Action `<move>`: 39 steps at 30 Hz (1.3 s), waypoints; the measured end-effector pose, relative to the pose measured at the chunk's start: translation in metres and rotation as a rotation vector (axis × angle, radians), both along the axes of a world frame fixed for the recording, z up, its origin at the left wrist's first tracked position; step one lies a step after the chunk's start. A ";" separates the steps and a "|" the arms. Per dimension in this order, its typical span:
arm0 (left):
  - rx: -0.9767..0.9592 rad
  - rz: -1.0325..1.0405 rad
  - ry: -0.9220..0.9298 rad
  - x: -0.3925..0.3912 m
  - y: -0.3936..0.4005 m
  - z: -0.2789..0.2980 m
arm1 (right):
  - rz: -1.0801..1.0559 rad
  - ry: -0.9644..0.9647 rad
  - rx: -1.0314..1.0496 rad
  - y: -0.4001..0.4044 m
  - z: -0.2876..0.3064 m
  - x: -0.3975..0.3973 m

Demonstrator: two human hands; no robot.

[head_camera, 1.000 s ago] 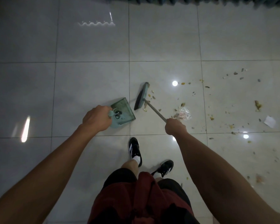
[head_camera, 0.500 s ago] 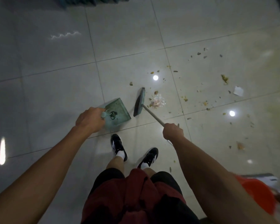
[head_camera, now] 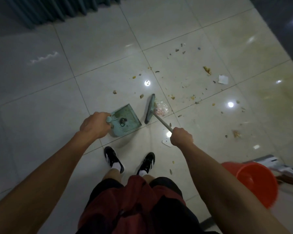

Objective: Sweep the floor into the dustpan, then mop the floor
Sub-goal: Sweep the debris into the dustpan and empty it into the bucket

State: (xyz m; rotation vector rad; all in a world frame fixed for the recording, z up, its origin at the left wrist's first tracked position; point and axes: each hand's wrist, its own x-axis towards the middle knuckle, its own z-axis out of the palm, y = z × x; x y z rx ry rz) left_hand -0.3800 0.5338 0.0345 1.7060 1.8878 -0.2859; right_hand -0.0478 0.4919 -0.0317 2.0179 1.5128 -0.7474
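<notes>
My left hand [head_camera: 95, 125] grips the handle of a pale green dustpan [head_camera: 126, 119] that rests on the tiled floor with a few bits of dirt inside. My right hand [head_camera: 181, 137] grips the metal handle of a small green broom [head_camera: 150, 108], whose head stands on the floor just right of the dustpan's open edge. A crumpled clear wrapper [head_camera: 161, 108] lies against the broom head's right side. Crumbs and scraps [head_camera: 191, 97] are scattered over the tiles to the right and beyond.
An orange bucket [head_camera: 254, 183] stands at the lower right with a white mop head [head_camera: 267, 162] behind it. A white paper scrap [head_camera: 223, 79] lies far right. Dark curtains [head_camera: 57, 9] hang at the top left. My two feet [head_camera: 130, 162] stand below the dustpan.
The view has swung right and the bucket and mop have come more into sight. The broom head has shifted slightly right of the dustpan, with the wrapper beside it. Both hands keep their grips.
</notes>
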 end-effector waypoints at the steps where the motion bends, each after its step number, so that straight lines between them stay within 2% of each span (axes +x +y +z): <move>1: 0.003 0.001 -0.002 0.002 0.002 0.003 | -0.006 0.007 0.001 0.001 0.001 -0.001; 6: 0.033 0.025 0.003 -0.010 0.011 0.014 | -0.023 0.080 0.012 0.013 0.005 -0.020; 12: 0.040 0.102 0.007 -0.061 0.020 0.017 | 0.005 0.163 0.043 0.056 0.005 -0.073; 20: 0.021 0.251 0.008 -0.174 0.061 0.006 | -0.020 0.311 -0.029 0.146 -0.008 -0.201; 27: -0.040 0.309 0.020 -0.272 0.095 0.000 | 0.128 0.374 -0.055 0.225 -0.024 -0.318; 30: -0.052 0.316 0.047 -0.295 0.112 -0.003 | 0.184 0.371 -0.073 0.243 -0.029 -0.348; 33: -0.054 0.302 0.065 -0.308 0.129 -0.005 | 0.224 0.281 -0.087 0.252 -0.033 -0.361; 39: -0.051 0.238 0.046 -0.301 0.156 -0.005 | 0.198 0.150 -0.090 0.252 -0.033 -0.339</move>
